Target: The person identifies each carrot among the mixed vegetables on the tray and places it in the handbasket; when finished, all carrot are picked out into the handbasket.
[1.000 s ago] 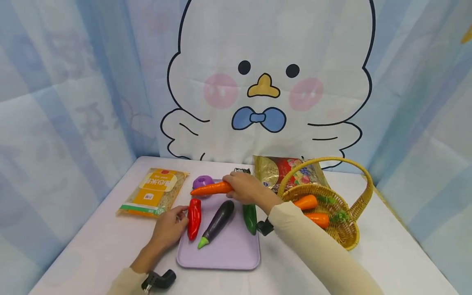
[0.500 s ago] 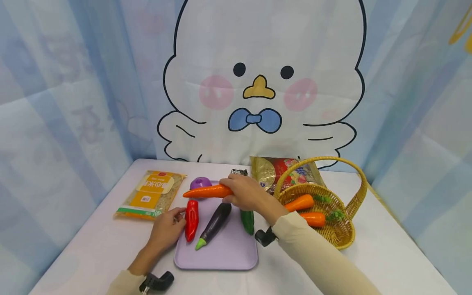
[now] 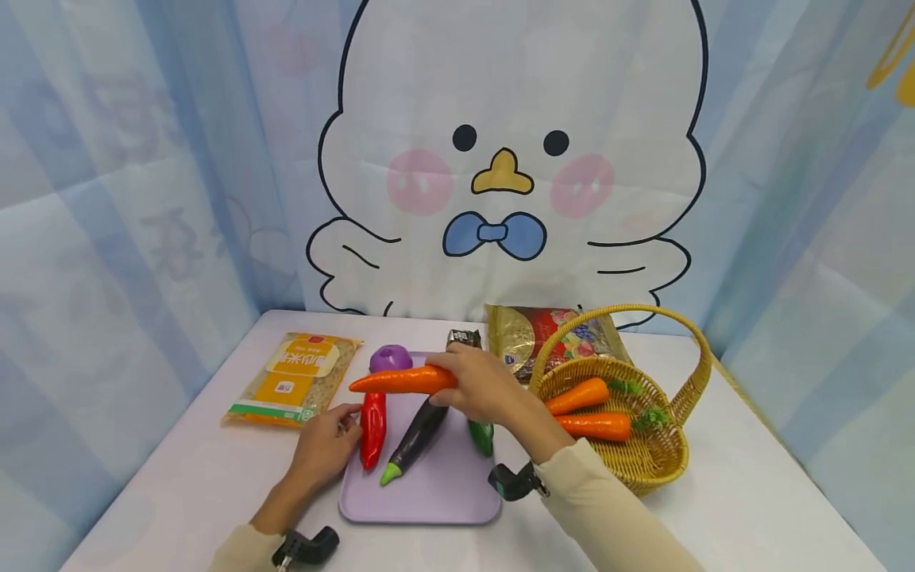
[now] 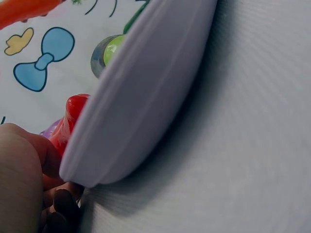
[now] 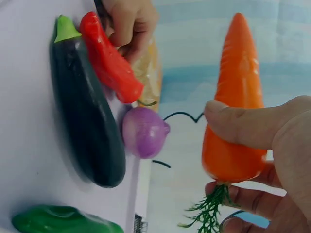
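An orange carrot with a green leafy top lies in the grip of my right hand, thumb on its side, held above the lilac tray. The carrot's tip points left. At the tray's left rim my left hand holds the edge, some fingers below it in the left wrist view, beside a red pepper. On the tray are also a dark eggplant, a purple onion at the back and a green vegetable, partly hidden by my right hand.
A wicker basket with a tall handle stands right, holding two more carrots. Behind it lies a red and gold bag. A yellow grain bag lies left. A small dark package sits behind the tray.
My right hand has brought the carrot slightly left and nearer to me, now overlapping the red pepper's top in view. The left hand stays at the tray's rim.
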The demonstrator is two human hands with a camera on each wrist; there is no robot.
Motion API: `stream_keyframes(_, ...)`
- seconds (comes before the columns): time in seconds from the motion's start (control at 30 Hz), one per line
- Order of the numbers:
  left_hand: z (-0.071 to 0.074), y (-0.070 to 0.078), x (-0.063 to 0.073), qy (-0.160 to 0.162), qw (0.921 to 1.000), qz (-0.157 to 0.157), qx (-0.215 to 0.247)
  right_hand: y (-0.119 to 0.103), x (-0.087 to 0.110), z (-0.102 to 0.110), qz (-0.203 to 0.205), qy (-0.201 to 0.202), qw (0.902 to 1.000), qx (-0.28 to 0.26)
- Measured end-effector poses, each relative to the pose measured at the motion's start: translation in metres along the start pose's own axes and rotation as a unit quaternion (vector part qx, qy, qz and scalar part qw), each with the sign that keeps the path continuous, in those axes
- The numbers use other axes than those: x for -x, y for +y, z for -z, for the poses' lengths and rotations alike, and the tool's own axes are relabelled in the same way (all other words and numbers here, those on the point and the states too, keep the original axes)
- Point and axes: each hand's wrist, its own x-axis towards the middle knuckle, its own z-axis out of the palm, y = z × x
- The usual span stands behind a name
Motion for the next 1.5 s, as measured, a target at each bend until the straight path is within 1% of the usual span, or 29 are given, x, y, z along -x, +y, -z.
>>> stream_keyframes(0.1,0.0,0.0,0.0,0.001,1.0,0.002,0.0,0.001,0.006,0.001,-0.009,0.003,0.9999,-0.015)
stream_keyframes(0.2,0.0,0.0,0.0,0.005,1.0,-0.004,-0.004,0.003,0.013,0.003,-0.022,0.008,0.9994,-0.026)
stream_keyframes(0.4,0.0,0.0,0.0,0.011,0.9998,-0.018,-0.004,0.008,0.028,0.009,-0.025,0.024,0.999,-0.028)
stream_keyframes(0.6,0.001,0.001,0.001,0.009,0.9999,-0.015,0.001,0.013,0.045,0.019,-0.045,0.038,0.9974,-0.041)
stream_keyframes(0.8,0.001,0.002,0.001,0.009,0.9998,-0.015,0.005,0.018,0.058,0.031,-0.055,0.058,0.9949,-0.061)
stream_keyframes(0.93,0.0,0.001,0.001,0.009,0.9998,-0.014,0.007,0.024,0.067,0.037,-0.067,0.059,0.9944,-0.056)
stream_keyframes(1.2,-0.001,0.0,0.001,0.008,0.9999,-0.015,0.002,0.044,0.084,0.045,-0.093,0.05,0.9935,-0.043)
stream_keyframes(1.5,0.002,0.002,0.002,0.012,0.9997,-0.018,0.005,0.063,0.098,0.056,-0.106,0.043,0.9933,-0.016)
